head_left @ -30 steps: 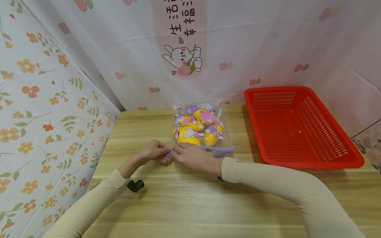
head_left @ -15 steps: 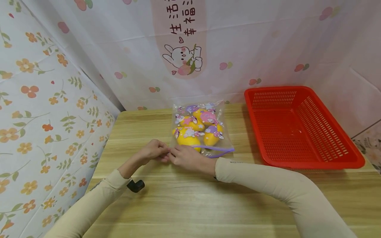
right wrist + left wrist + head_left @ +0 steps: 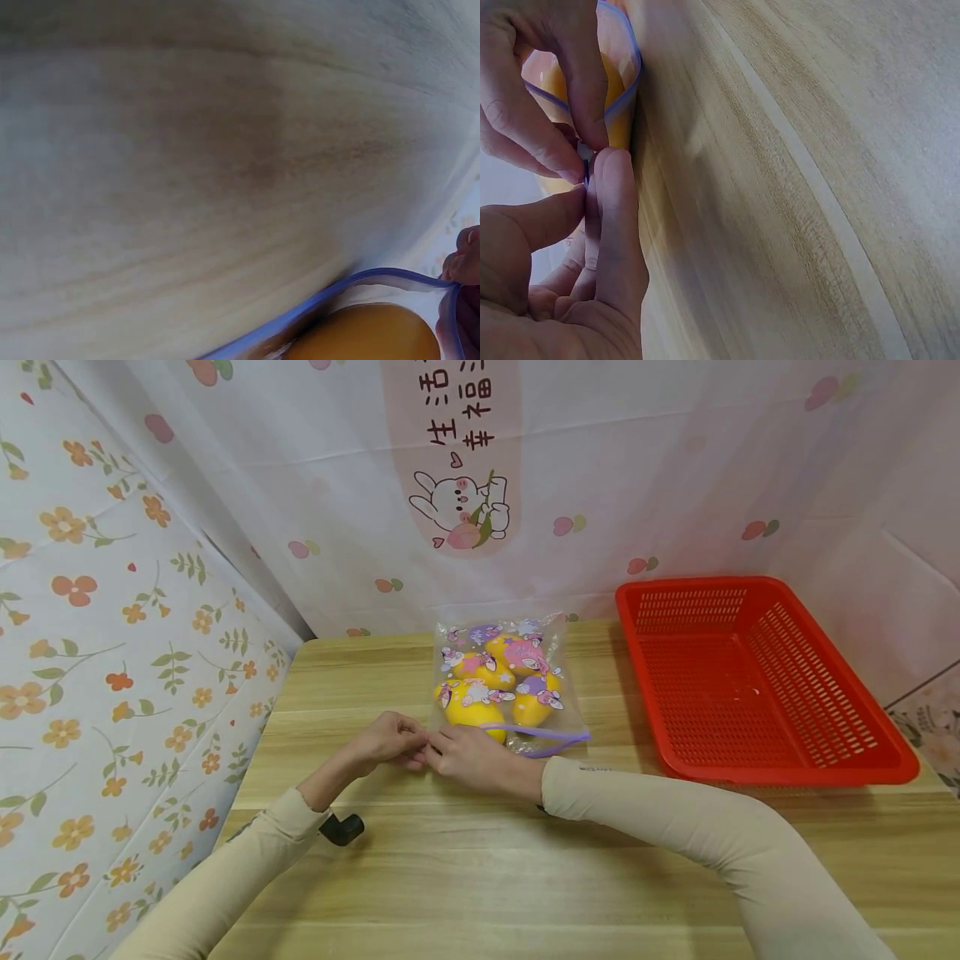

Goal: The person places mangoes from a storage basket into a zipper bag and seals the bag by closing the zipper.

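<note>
A clear printed zip bag [image 3: 498,652] lies flat on the table, with several rounded yellow fruits [image 3: 468,708] inside; their exact kind is unclear. Its purple zip [image 3: 540,734] faces me, and the two strips stand apart toward the right. My left hand [image 3: 392,740] pinches the zip's left end between thumb and fingers. Beside it, my right hand [image 3: 476,757] pinches the same end, its fingertips meeting the left ones. In the left wrist view, a sliver of purple zip [image 3: 586,172] shows between the fingertips. The right wrist view shows the gaping purple rim [image 3: 352,279].
A red plastic basket [image 3: 705,693] with slotted walls stands at the right of the wooden table [image 3: 465,877]. Patterned cloth [image 3: 337,527] hangs behind the table and along its left side. A black wrist-worn piece [image 3: 342,829] sticks out beneath the left cuff.
My right hand has slid slightly left until its fingertips met the left hand's, covering the zip end. The left hand and bag have hardly moved.
</note>
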Available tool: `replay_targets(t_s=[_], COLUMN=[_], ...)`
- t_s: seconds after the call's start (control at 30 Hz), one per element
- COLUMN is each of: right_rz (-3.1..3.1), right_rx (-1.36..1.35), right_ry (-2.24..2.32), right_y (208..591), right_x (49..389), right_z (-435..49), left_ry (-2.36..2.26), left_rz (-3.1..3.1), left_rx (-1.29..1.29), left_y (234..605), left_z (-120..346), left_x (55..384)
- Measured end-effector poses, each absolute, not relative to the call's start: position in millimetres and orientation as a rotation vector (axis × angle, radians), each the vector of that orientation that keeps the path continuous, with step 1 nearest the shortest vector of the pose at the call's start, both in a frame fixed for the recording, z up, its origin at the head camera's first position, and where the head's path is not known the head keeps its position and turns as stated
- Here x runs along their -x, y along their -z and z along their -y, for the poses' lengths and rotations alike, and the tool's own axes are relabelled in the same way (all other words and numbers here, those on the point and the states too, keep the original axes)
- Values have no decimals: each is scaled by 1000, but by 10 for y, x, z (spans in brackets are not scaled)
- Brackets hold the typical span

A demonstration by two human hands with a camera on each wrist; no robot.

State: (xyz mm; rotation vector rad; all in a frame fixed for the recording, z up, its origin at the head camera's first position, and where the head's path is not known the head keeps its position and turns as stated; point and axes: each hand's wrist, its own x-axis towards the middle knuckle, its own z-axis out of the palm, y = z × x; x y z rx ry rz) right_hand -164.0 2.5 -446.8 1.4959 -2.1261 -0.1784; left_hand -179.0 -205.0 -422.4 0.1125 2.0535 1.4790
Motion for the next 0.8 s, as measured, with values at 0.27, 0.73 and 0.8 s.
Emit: replay_targets(t_s=[0.27, 0.73, 0.8], right_rz=[2139, 2112, 2113], right_rx=[-1491, -1459, -1463], right_ry=[176, 270, 260], right_y=[4444, 4451, 4448], right_x=[1643, 1637, 1638], right_z=[7, 40, 37], left_ry=[-1421, -1388, -1396], left_rz=[-2126, -2150, -2147], left_rx=[-135, -142, -142], left_y=[4180, 4188, 4194], left_z=[2010, 1974, 1978], left_x=[1779, 1779, 1779])
